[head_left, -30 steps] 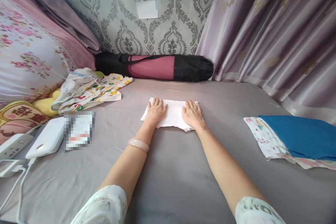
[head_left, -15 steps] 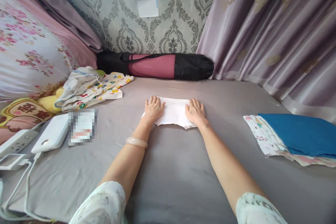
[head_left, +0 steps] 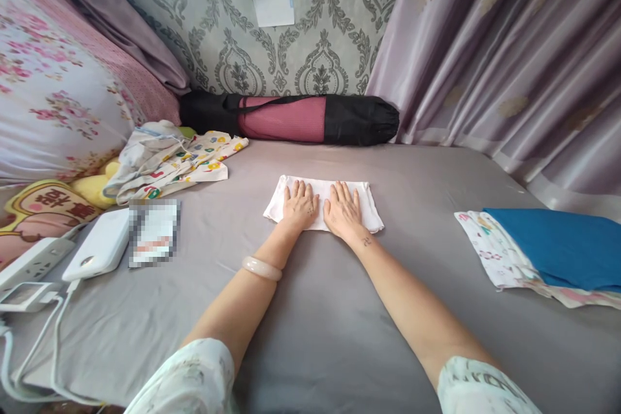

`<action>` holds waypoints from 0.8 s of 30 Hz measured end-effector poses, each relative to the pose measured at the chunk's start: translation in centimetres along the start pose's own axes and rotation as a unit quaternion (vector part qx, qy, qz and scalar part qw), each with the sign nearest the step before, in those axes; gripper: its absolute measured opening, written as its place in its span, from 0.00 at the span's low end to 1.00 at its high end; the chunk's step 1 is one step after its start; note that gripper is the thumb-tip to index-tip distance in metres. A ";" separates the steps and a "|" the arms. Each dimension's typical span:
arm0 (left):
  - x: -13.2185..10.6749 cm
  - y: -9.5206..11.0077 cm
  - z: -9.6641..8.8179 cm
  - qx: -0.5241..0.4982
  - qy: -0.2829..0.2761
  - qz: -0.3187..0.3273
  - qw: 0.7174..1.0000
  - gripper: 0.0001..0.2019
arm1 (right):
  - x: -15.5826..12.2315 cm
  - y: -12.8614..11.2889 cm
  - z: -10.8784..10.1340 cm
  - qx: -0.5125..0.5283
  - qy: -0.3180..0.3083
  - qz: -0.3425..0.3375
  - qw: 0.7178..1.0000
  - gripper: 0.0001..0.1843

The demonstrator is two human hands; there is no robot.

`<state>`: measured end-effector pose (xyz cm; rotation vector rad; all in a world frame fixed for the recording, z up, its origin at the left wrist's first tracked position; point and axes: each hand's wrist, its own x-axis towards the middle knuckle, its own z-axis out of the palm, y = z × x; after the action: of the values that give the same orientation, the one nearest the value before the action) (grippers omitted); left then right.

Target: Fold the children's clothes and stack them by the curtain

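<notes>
A folded white cloth garment [head_left: 371,210] lies flat on the grey sheet [head_left: 310,323], wider than it is deep. My left hand [head_left: 299,206] rests palm down on its left half, fingers stretched out. On the right half, my right hand [head_left: 343,207] lies flat too, its fingers slightly apart. The two hands are close together near the middle of the cloth, thumbs almost touching. The cloth's left and right ends show outside the hands; its middle is partly covered by them. A pale bangle [head_left: 262,268] sits on my left wrist.
Folded clothes with a blue piece [head_left: 557,249] on top lie at the right. A rolled mat in a bag [head_left: 281,119] lies along the wall. At left are a patterned garment [head_left: 194,162], a white power bank [head_left: 97,246], a power strip [head_left: 36,262] and cables.
Both hands have slid inward from the cloth's outer ends to near its middle. The cloth's ends are now uncovered, and its near edge looks straighter.
</notes>
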<state>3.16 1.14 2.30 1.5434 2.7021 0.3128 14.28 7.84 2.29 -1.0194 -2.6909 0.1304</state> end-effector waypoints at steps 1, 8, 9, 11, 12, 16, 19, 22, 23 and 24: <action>0.0 0.0 -0.1 -0.001 -0.002 0.000 1.000 0.27 | 0.0 0.0 -0.1 -0.003 0.004 -0.002 1.000 0.30; 0.4 -0.6 -0.6 -0.022 0.015 -0.019 0.999 0.26 | -0.7 -1.5 0.0 -0.001 0.037 -0.071 0.997 0.30; 0.5 -0.7 -0.6 -0.024 0.022 -0.023 0.999 0.25 | -0.8 -1.7 0.2 0.004 0.033 -0.077 0.996 0.29; 0.5 -0.9 -0.6 -0.028 0.029 -0.027 0.999 0.25 | -1.1 -2.1 0.7 0.013 0.022 -0.078 0.997 0.30; 0.5 -0.9 -0.6 -0.029 0.030 -0.030 0.999 0.25 | -1.1 -2.1 0.9 0.016 0.015 -0.074 0.997 0.30; 0.4 -0.5 -0.7 -0.023 0.032 -0.028 0.999 0.24 | -0.7 -1.7 0.3 0.027 -0.032 -0.064 0.997 0.30; 0.3 -0.1 -0.8 -0.005 0.063 0.023 0.998 0.24 | 0.0 -0.6 -1.0 0.023 -0.044 -0.048 0.998 0.31; 0.2 0.2 -0.5 0.017 0.075 0.079 0.994 0.25 | 0.5 0.6 -1.7 0.003 -0.033 -0.034 0.999 0.31; 0.2 0.2 -0.4 0.022 0.066 0.085 0.994 0.25 | 0.5 0.9 -1.7 -0.001 -0.042 -0.036 0.999 0.30; 0.2 0.2 -0.2 0.026 0.052 0.086 0.995 0.25 | 0.6 1.1 -1.6 -0.002 -0.055 -0.038 0.998 0.30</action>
<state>3.19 1.38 2.54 1.8301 2.6771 0.3364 15.04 9.04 3.76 -0.9356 -2.8256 0.1727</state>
